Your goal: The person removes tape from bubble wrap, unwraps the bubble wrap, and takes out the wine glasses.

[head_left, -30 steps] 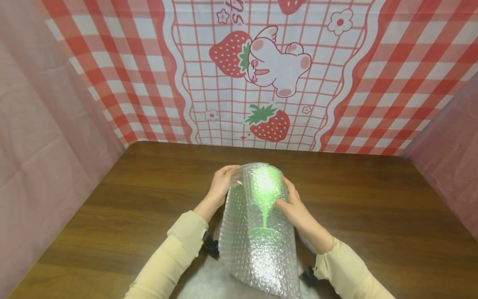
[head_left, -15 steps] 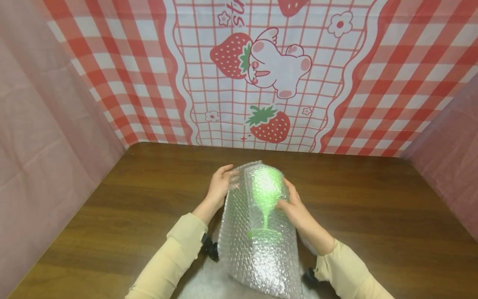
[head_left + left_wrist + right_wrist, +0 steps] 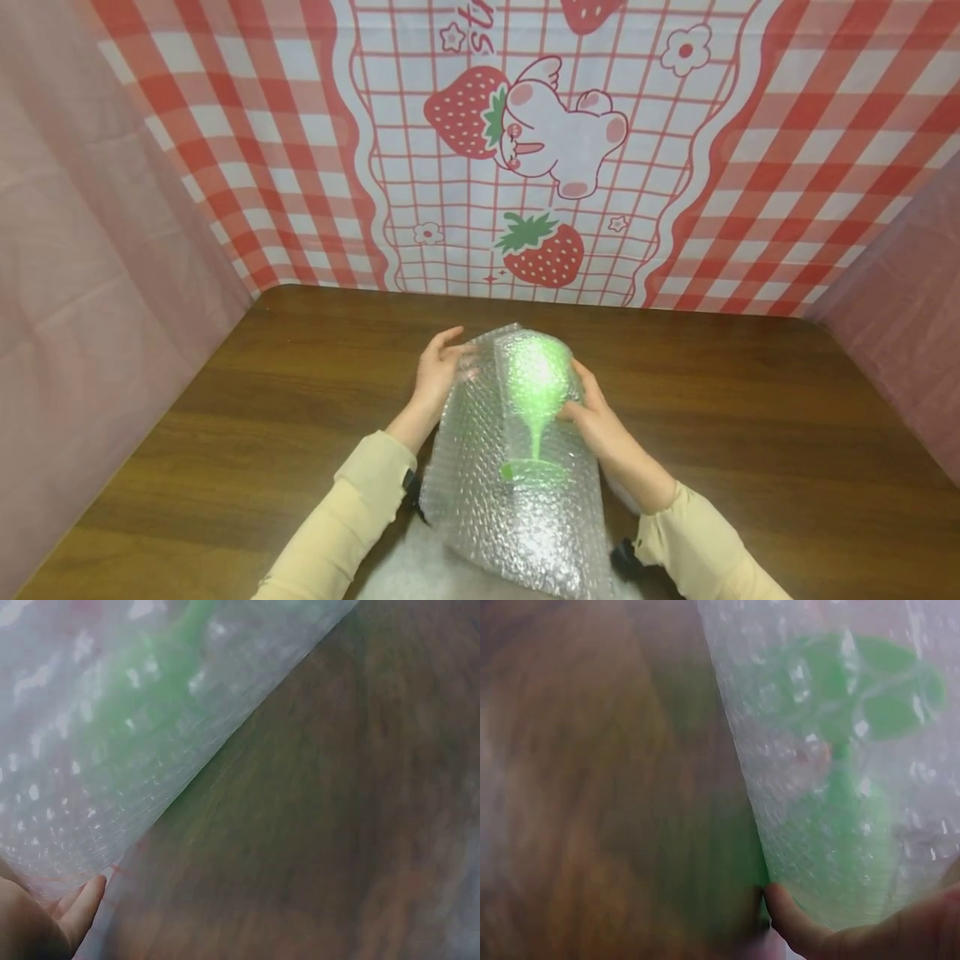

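Note:
A bright green stemmed goblet (image 3: 538, 379) shows through clear bubble wrap (image 3: 480, 467) wound around it. Its bowl is toward the far side of the table and its round foot toward me. My right hand (image 3: 603, 421) grips the wrapped goblet from the right, thumb over the front and fingers around the bowl's side. At the upper left, my left hand (image 3: 438, 371) touches a loose flap of the wrap with extended fingers, partly blurred against it. In the right wrist view, the goblet's foot (image 3: 885, 712) shows through the film.
The brown wooden table (image 3: 300, 383) reaches back to a red-and-white checked cloth (image 3: 270, 167) with strawberry prints. Pink curtains (image 3: 90, 292) hang at the sides. More pale plastic sheet (image 3: 420, 558) lies beneath, at the near edge.
The loose flap has spread leftward, and its top corner has shifted left. My left hand has moved slightly left. My right hand keeps its grip, with the goblet almost still.

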Demonstrator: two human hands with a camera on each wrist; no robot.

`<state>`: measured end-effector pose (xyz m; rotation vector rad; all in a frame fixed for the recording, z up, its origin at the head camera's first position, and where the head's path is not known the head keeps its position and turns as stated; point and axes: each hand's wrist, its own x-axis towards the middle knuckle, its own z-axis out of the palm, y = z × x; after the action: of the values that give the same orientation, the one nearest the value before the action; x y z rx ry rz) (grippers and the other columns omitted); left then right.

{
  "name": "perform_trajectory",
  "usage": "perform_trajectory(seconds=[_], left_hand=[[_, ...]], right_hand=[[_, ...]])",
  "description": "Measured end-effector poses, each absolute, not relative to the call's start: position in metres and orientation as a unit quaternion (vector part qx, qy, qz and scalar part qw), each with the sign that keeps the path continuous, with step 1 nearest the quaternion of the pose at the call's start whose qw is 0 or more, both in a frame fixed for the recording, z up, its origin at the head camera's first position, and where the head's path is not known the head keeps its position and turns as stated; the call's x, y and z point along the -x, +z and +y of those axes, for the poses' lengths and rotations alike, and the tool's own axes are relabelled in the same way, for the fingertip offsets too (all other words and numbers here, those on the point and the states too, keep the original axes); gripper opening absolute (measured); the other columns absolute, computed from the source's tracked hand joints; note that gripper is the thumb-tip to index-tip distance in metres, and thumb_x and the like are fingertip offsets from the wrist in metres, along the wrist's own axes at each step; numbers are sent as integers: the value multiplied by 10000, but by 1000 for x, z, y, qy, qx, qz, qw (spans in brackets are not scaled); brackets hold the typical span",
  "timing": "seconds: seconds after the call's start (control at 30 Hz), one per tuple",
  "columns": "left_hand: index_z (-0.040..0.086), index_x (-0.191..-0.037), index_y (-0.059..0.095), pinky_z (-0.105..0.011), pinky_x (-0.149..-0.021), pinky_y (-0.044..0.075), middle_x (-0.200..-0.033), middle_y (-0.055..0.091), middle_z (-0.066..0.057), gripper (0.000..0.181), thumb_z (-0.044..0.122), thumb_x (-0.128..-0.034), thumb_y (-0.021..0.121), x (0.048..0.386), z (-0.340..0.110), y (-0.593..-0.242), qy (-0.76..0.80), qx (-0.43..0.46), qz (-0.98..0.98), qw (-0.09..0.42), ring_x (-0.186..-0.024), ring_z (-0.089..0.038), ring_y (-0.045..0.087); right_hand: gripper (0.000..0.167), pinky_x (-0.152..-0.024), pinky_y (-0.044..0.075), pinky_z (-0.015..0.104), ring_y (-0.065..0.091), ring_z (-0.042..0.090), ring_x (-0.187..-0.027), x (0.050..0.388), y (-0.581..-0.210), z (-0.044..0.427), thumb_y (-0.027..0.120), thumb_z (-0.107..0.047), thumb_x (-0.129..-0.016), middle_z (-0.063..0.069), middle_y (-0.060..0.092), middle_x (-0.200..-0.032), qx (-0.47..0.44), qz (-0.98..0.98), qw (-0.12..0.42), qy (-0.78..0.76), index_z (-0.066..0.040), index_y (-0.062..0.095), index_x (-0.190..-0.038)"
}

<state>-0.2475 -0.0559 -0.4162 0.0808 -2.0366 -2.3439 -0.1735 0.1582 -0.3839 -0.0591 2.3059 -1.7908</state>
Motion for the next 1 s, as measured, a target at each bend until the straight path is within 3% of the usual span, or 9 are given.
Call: perform_trajectory(seconds=[0.23, 0.4, 0.6, 1.0], left_hand=[[-54, -1210, 468, -274, -741, 563, -1144, 566, -272, 299, -40, -918, 405, 247, -58, -417, -756, -31, -654, 25, -1037, -353, 576], [-68, -1157, 488, -218, -638, 556, -1098, 599, -259, 265, -32, -899, 440, 247, -59, -418, -743, -51, -667, 31, -951, -311, 615], [-61, -1020, 508, -202, -609, 549, -1029, 611, -266, 154, -43, -868, 498, 248, -59, -421, -735, -69, -672, 53, -827, -224, 634], [-75, -889, 531, -159, -565, 519, -1019, 621, -257, 110, -105, -837, 438, 249, -61, -425, -738, -84, -668, 44, -722, -121, 589]], right_hand=[[833, -1110, 85, 553, 60, 369, -1365, 174, -385, 162, 432, 7, -769, 203, 19, -1502, 26, 771, 121, -625, -127, -17, -1457], [829, -1096, 30, 592, -13, 387, -1366, 174, -383, 164, 426, -2, -778, 204, -53, -1504, 29, 782, 126, -610, -104, -45, -1453], [825, -1095, 18, 595, -21, 395, -1364, 172, -382, 166, 416, 0, -785, 206, -62, -1503, 29, 783, 129, -608, -93, -61, -1452], [821, -1105, 24, 575, -8, 381, -1366, 173, -385, 172, 404, 29, -764, 224, -31, -1500, 31, 785, 120, -607, -46, -48, -1445]])
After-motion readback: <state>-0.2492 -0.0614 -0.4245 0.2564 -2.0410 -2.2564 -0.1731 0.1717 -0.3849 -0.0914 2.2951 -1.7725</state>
